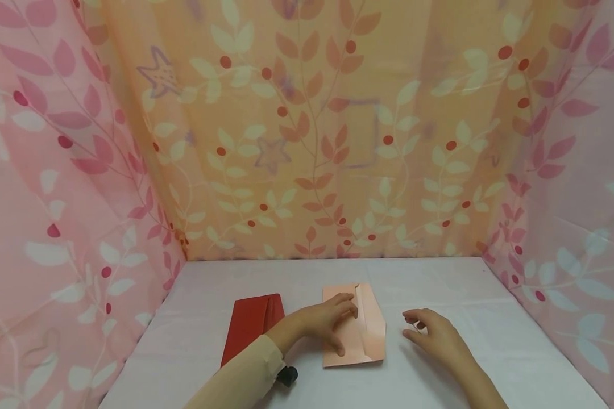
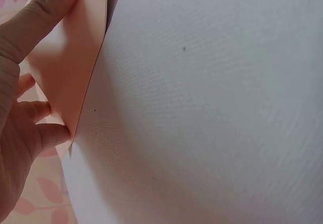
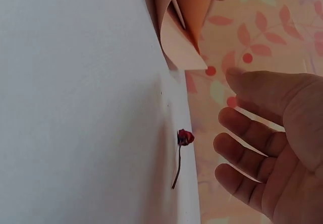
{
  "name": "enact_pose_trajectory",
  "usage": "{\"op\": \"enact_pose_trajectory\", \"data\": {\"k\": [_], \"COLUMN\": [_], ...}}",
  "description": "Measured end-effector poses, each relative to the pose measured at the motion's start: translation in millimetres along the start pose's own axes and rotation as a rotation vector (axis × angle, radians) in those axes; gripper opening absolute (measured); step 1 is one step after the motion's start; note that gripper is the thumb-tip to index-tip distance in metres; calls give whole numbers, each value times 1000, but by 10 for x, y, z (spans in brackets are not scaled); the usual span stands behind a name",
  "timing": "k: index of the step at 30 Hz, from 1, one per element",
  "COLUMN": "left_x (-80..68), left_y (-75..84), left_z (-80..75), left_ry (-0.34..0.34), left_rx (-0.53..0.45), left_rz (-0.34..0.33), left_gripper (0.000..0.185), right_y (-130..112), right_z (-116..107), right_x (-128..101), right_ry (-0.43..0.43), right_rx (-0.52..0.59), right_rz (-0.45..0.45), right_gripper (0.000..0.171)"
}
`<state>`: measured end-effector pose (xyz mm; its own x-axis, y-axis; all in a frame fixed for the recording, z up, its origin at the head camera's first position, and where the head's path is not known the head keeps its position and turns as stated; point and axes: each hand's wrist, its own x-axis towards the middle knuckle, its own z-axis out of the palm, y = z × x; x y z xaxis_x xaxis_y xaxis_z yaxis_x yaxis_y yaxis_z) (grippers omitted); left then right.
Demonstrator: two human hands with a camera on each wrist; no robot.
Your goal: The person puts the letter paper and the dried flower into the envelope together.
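Observation:
A peach paper envelope (image 1: 340,335) lies with its flap (image 1: 374,324) unfolded to the right. My left hand (image 1: 332,321) grips it from above, thumb on the paper and fingertips at its far side. In the right wrist view the envelope's mouth (image 3: 174,37) bulges a little apart, with a pale edge inside. My right hand (image 1: 435,335) hovers to the right of the envelope, fingers loosely bent and thumb apart from them. A small dried red rose (image 3: 185,137) on a thin stem shows beside its fingertips, with a gap between them.
A red envelope (image 1: 248,324) lies left of the peach one, partly hidden by my left forearm. A small black device (image 1: 287,375) sits at my left wrist. White cloth (image 1: 414,272) covers the table, and patterned curtains (image 1: 312,142) enclose it at the back and sides.

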<state>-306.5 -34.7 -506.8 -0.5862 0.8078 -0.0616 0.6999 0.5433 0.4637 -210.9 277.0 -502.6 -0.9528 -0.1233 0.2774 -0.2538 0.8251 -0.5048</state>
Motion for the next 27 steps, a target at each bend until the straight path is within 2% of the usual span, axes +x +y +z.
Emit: {"op": "enact_pose_trajectory", "data": {"k": [6,14,20,27], "left_x": [7,15,31,22], "left_y": [3,-7,-22,14], "left_z": [-6,-14,-22,-16], "left_ry": [-5,-9,-4,-27], "left_rx": [-3,7,7,0], "left_rz": [-5,2,-12,-8], "left_gripper": [78,79,78,78], "right_y": [146,252,313,348], "right_z": [36,49,51,49], "right_x": [2,-36,-43,-86], "right_ry": [20,42,24,11], "right_rx": [-42,-96,-111,-131], "right_rz": [-29,21,69,102], "right_gripper": [37,40,44,41]}}
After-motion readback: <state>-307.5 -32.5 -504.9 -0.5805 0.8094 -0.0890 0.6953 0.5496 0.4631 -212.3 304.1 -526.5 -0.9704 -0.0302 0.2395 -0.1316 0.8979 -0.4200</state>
